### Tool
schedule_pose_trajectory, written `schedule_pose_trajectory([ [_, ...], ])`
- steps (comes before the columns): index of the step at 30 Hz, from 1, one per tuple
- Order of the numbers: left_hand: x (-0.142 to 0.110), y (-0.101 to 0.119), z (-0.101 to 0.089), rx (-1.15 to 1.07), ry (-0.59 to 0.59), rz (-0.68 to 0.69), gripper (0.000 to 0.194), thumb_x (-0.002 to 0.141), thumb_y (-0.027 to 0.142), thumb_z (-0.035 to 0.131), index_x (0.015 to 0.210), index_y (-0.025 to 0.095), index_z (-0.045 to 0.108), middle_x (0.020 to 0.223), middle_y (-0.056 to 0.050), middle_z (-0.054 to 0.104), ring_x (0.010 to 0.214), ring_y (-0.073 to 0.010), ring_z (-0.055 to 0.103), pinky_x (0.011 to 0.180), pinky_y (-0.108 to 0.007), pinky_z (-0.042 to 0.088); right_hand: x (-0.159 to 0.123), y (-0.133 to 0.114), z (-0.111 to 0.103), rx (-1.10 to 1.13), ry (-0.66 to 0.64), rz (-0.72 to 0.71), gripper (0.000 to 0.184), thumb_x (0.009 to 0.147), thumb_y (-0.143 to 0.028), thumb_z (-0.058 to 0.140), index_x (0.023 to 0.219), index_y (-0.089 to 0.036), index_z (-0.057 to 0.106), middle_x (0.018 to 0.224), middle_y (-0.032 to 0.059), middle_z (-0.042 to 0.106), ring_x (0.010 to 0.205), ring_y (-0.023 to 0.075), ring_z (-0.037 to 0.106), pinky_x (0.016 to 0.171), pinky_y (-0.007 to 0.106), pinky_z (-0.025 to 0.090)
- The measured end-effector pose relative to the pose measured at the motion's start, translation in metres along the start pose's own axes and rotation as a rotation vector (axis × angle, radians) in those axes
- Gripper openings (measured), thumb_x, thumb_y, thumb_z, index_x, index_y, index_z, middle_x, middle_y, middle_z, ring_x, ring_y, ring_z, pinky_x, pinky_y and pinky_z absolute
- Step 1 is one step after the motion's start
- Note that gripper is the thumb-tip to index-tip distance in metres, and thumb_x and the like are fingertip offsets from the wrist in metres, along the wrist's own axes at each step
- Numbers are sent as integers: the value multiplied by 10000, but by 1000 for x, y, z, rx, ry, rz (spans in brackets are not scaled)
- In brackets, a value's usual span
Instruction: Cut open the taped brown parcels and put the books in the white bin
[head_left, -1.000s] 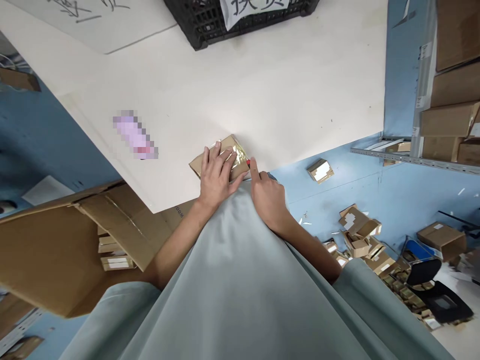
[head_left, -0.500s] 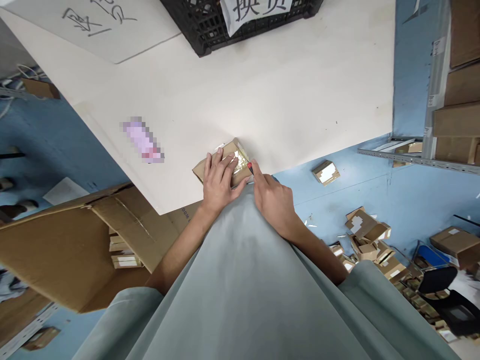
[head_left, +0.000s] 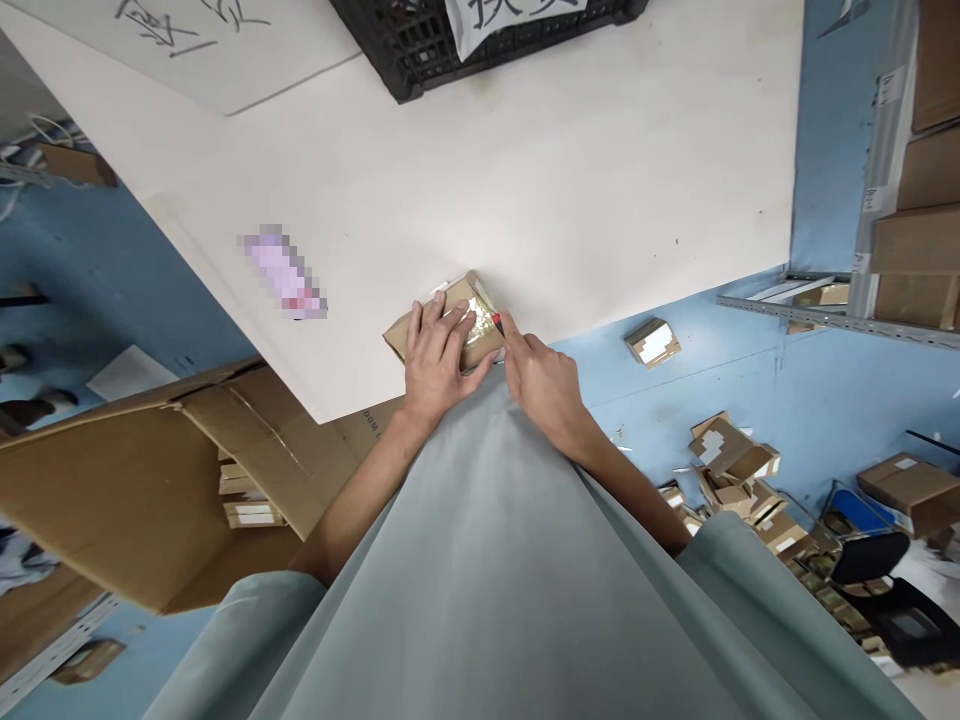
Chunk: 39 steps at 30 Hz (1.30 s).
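Observation:
A small cardboard box (head_left: 398,333) with shiny clear tape over its top lies at the table's near edge. My left hand (head_left: 437,360) rests flat on it, fingers spread across the top and the thumb towards its near right side. My right hand (head_left: 541,385) is closed around a box cutter (head_left: 497,321), of which only a red and dark end shows past the index finger. That end meets the right side of the box, beside the tape. The rest of the cutter is hidden in my fist, and its blade cannot be made out.
On the white table (head_left: 585,190) are a black plastic crate (head_left: 420,75) at the back and a blurred purple item (head_left: 283,272) on the left. A large open carton (head_left: 112,490) stands below left. Boxes (head_left: 724,450) litter the blue floor at right, near a shelf (head_left: 832,305).
The right hand has shifted slightly up and left along the box's right side with the cutter. The left hand stays on the box. The view has tilted a little.

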<state>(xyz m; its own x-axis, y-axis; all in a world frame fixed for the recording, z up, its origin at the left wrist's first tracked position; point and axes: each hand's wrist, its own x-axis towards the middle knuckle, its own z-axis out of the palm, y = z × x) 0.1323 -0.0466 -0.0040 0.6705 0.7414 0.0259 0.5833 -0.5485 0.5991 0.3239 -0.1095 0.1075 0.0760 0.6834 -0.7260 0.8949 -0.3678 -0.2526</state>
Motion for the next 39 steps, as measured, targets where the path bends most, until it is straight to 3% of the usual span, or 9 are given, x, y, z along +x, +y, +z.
schedule_pose_trajectory([
  [12, 2, 4, -3, -21, -28, -52, 678, 995, 651, 772, 1548, 288, 623, 1556, -164, 705, 1679, -483, 461, 1422, -787, 207, -2, 1, -4, 38, -9, -4, 674, 1219, -235, 258, 1882, -205, 144, 1306, 152, 784, 1010, 223, 756, 836, 282, 533],
  [21, 5, 7, -5, -16, -42, -79, 684, 984, 685, 774, 1521, 281, 640, 1540, -167, 713, 1678, -489, 461, 1414, -804, 212, -4, 0, 1, 37, 23, -34, 720, 1213, -230, 265, 1886, -226, 10, 1277, 143, 787, 1005, 230, 760, 866, 296, 560],
  [30, 1, 3, -2, 10, 5, -16, 658, 991, 632, 789, 1519, 271, 633, 1517, -167, 725, 1663, -487, 485, 1404, -802, 260, -7, -4, 0, 13, 4, 6, 701, 1222, -234, 275, 1886, -212, 53, 1291, 159, 776, 1032, 223, 775, 857, 276, 574],
  [35, -1, 5, 0, 13, -12, -42, 681, 989, 663, 773, 1532, 277, 631, 1530, -171, 722, 1675, -488, 466, 1406, -811, 236, -10, -14, 0, -22, 7, 34, 690, 1215, -218, 268, 1886, -212, 109, 1282, 163, 773, 1013, 222, 790, 840, 274, 603],
  [39, 1, 7, 1, -5, -1, -98, 701, 1008, 665, 746, 1580, 286, 605, 1568, -177, 698, 1699, -491, 424, 1411, -816, 198, -3, -23, -1, -56, 32, 34, 762, 1182, -188, 345, 1889, -241, 66, 1330, 189, 755, 1010, 237, 804, 833, 296, 641],
])
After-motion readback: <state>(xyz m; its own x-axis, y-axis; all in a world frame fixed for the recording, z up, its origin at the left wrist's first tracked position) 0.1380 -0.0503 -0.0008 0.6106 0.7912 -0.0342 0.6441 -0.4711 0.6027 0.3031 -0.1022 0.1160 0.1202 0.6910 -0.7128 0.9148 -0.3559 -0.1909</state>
